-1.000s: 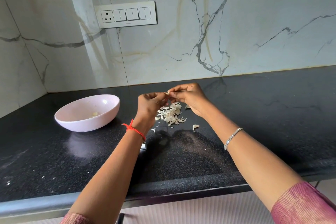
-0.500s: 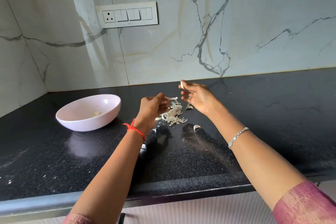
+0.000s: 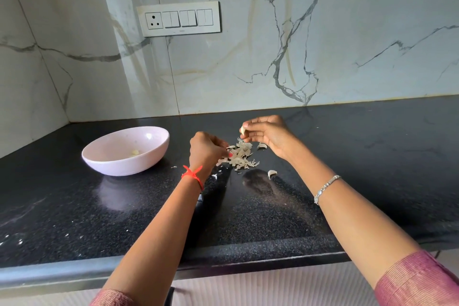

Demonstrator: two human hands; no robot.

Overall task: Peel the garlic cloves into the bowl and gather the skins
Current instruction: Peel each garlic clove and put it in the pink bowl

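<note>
- Garlic clove (image 3: 242, 129), frame centre, pinched by right hand (image 3: 269, 136) fingers, not yet in the bowl (image 3: 119, 166).
- Left hand (image 3: 206, 150) fingers curl over the skin pile (image 3: 244, 158); grip unclear.
- The bowl, at left, holds one peeled clove (image 3: 135, 152); loose cloves (image 3: 272, 173) wait on the surface (image 3: 273, 218).

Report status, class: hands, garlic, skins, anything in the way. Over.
Right hand pinching a clove by the skin pile. Left hand curled at the pile, grip unclear. One peeled clove in the bowl. Nothing blocking it.

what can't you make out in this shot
Head view, left hand: its back hides the fingers, so any skin held is unseen.
Head view, clove pinched by right hand: too small to tell if fully peeled.
Head view, bowl: the pale bit inside is too small to identify.
</note>
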